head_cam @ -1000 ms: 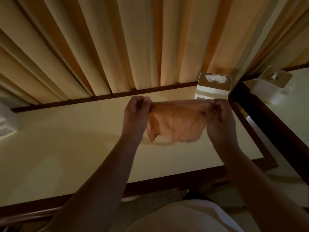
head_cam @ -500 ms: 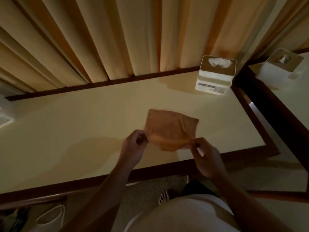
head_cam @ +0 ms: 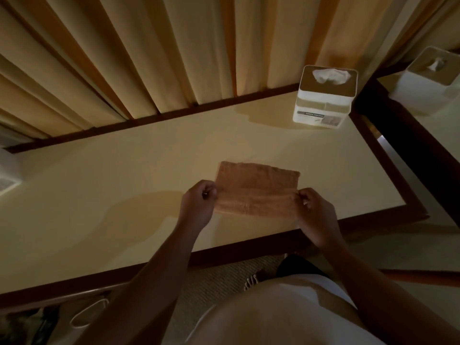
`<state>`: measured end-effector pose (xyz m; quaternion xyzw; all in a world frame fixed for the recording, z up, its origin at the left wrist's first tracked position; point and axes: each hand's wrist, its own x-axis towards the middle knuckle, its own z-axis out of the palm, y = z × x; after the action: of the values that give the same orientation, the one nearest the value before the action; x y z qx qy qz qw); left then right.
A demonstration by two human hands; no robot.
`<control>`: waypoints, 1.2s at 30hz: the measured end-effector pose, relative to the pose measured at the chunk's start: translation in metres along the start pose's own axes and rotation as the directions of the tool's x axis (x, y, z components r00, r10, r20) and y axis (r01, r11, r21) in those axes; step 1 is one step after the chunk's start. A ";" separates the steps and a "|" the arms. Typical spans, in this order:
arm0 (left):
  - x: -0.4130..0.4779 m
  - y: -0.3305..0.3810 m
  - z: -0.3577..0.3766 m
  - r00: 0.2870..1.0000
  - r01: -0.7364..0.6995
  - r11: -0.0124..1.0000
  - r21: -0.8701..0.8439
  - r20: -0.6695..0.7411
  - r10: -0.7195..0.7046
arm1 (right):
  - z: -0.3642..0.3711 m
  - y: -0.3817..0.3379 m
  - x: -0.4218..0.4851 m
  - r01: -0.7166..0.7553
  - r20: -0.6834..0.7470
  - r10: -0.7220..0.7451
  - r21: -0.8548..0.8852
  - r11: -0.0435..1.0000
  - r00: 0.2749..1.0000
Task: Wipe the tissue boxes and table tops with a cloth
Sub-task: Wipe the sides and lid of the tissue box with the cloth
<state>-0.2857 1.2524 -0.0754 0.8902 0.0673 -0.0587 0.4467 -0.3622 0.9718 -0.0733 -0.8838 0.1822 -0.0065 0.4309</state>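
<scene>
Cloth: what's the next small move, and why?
Probably set the cloth flat on the table top and press a palm on it to wipe: the left hand and right hand pinch its ends, and it is folded into a strip.

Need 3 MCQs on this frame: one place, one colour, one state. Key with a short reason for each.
1. Where on the near table does the tissue box stand?
A) far right corner
B) far left corner
C) middle of the near edge

2. The cloth looks:
A) blue
B) white
C) orange-brown

3. The cloth is:
A) lying unheld
B) pinched at its ends by the left hand and right hand
C) draped over the box

Key:
1 A, it sits by the curtain at the table's right end.
2 C, its towelling reads orange-brown in the warm light.
3 B, each hand grips one end, with the cloth stretched between.
</scene>
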 end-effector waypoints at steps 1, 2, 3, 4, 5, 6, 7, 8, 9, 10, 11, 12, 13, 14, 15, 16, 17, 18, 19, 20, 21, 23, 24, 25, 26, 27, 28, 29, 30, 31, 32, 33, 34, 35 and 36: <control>0.011 0.007 0.003 0.999 -0.002 0.999 0.045 -0.033 0.003 | 0.001 0.000 0.009 -0.019 -0.022 0.019 -0.013 1.000 1.000; 0.021 0.015 0.006 0.998 -0.004 0.996 0.088 -0.060 0.009 | 0.002 0.001 0.018 -0.037 -0.042 0.036 -0.019 0.999 0.998; 0.033 0.022 0.008 0.997 -0.006 0.993 0.118 -0.078 0.015 | 0.004 0.001 0.029 -0.049 -0.061 0.048 -0.021 0.999 0.997; 0.040 0.029 0.011 0.996 -0.011 0.991 0.136 -0.082 0.023 | 0.004 0.001 0.036 -0.056 -0.078 0.054 -0.035 0.998 0.996; 0.050 0.036 0.014 0.997 -0.014 0.989 0.150 -0.079 0.026 | 0.005 0.001 0.046 -0.067 -0.090 0.062 -0.053 0.996 0.994; 0.059 0.040 0.018 0.997 -0.018 0.986 0.164 -0.068 0.030 | 0.006 0.003 0.055 -0.093 -0.101 0.085 -0.073 0.993 0.991; 0.067 0.044 0.022 0.998 -0.021 0.983 0.182 -0.055 0.032 | 0.006 0.004 0.063 -0.127 -0.112 0.117 -0.091 0.988 0.987; 0.073 0.045 0.026 0.999 -0.027 0.980 0.199 -0.040 0.036 | 0.007 0.004 0.071 -0.162 -0.120 0.149 -0.108 0.981 0.982; 0.078 0.047 0.029 0.999 -0.035 0.976 0.215 -0.022 0.041 | 0.008 0.005 0.077 -0.188 -0.130 0.172 -0.123 0.974 0.977; 0.083 0.047 0.033 0.999 -0.047 0.972 0.231 -0.003 0.049 | 0.008 0.006 0.082 -0.207 -0.136 0.189 -0.135 0.969 0.972; 0.086 0.047 0.036 0.998 -0.057 0.965 0.256 0.017 0.055 | 0.009 0.006 0.086 -0.219 -0.137 0.199 -0.148 0.964 0.970; 0.089 0.046 0.039 0.998 -0.068 0.954 0.292 0.035 0.060 | 0.009 0.007 0.089 -0.228 -0.134 0.208 -0.156 0.961 0.969; 0.091 0.046 0.043 0.997 -0.068 0.939 0.336 0.054 0.053 | 0.007 0.007 0.090 -0.233 -0.129 0.215 -0.150 0.961 0.968; 0.092 0.046 0.047 0.997 -0.066 0.923 0.379 0.068 0.043 | 0.005 0.007 0.092 -0.234 -0.121 0.218 -0.134 0.963 0.968; 0.092 0.049 0.051 0.996 -0.067 0.907 0.416 0.077 0.038 | 0.003 0.006 0.091 -0.231 -0.103 0.220 -0.117 0.966 0.970; 0.090 0.053 0.055 0.995 -0.088 0.893 0.442 0.088 0.055 | 0.001 0.004 0.089 -0.212 -0.082 0.204 -0.108 0.971 0.976; 0.090 0.059 0.060 0.988 -0.140 0.875 0.464 0.123 0.093 | -0.001 0.004 0.086 -0.199 -0.066 0.193 -0.101 0.975 0.979; 0.089 0.065 0.068 0.970 -0.228 0.851 0.473 0.189 0.154 | -0.004 0.005 0.082 -0.193 -0.052 0.189 -0.090 0.977 0.981; 0.086 0.072 0.076 0.932 -0.340 0.820 0.459 0.279 0.230 | -0.004 0.007 0.077 -0.186 -0.035 0.184 -0.088 0.979 0.982; 0.083 0.080 0.085 0.875 -0.456 0.785 0.420 0.375 0.307 | -0.005 0.008 0.072 -0.180 -0.012 0.180 -0.097 0.979 0.984; 0.080 0.087 0.095 0.807 -0.553 0.746 0.369 0.459 0.372 | -0.005 0.010 0.066 -0.177 0.014 0.180 -0.120 0.977 0.983; 0.078 0.099 0.116 0.671 -0.701 0.649 0.295 0.583 0.459 | -0.004 0.014 0.055 -0.189 0.053 0.200 -0.167 0.968 0.978; 0.075 0.106 0.125 0.612 -0.748 0.607 0.267 0.630 0.477 | -0.004 0.016 0.050 -0.198 0.062 0.213 -0.184 0.963 0.975; 0.073 0.114 0.135 0.551 -0.790 0.563 0.242 0.682 0.480 | -0.006 0.017 0.043 -0.213 0.055 0.226 -0.186 0.959 0.973; 0.072 0.121 0.139 0.512 -0.816 0.528 0.236 0.719 0.469 | -0.006 0.016 0.039 -0.211 0.059 0.225 -0.184 0.960 0.973; 0.071 0.127 0.144 0.467 -0.845 0.481 0.232 0.758 0.455 | -0.006 0.014 0.034 -0.221 0.059 0.235 -0.184 0.958 0.970; 0.071 0.132 0.149 0.422 -0.875 0.424 0.231 0.795 0.437 | -0.007 0.011 0.029 -0.228 0.066 0.245 -0.204 0.952 0.967; 0.071 0.136 0.153 0.382 -0.900 0.367 0.234 0.829 0.408 | -0.005 0.008 0.025 -0.222 0.077 0.247 -0.249 0.943 0.966; 0.072 0.137 0.155 0.352 -0.917 0.321 0.236 0.858 0.375 | -0.002 0.006 0.022 -0.219 0.087 0.254 -0.295 0.930 0.963; 0.073 0.138 0.154 0.331 -0.929 0.285 0.236 0.874 0.355 | 0.002 0.003 0.021 -0.244 0.073 0.278 -0.305 0.921 0.958; 0.075 0.139 0.153 0.329 -0.932 0.266 0.244 0.877 0.350 | 0.005 0.002 0.022 -0.275 0.060 0.305 -0.296 0.915 0.950; 0.078 0.138 0.150 0.323 -0.938 0.241 0.248 0.876 0.357 | 0.008 -0.001 0.023 -0.307 0.032 0.327 -0.273 0.912 0.944; 0.080 0.138 0.147 0.320 -0.943 0.212 0.255 0.870 0.376 | 0.011 -0.003 0.023 -0.340 0.006 0.352 -0.244 0.908 0.936; 0.082 0.136 0.144 0.323 -0.944 0.190 0.268 0.862 0.390 | 0.014 -0.006 0.023 -0.368 -0.017 0.374 -0.230 0.901 0.927; 0.083 0.135 0.141 0.332 -0.942 0.178 0.283 0.852 0.404 | 0.018 -0.009 0.023 -0.390 -0.030 0.394 -0.235 0.891 0.919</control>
<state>-0.1876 1.0653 -0.0667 0.8242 -0.5491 -0.1377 -0.0146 -0.3353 0.9828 -0.0812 -0.8737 0.3522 0.1101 0.3169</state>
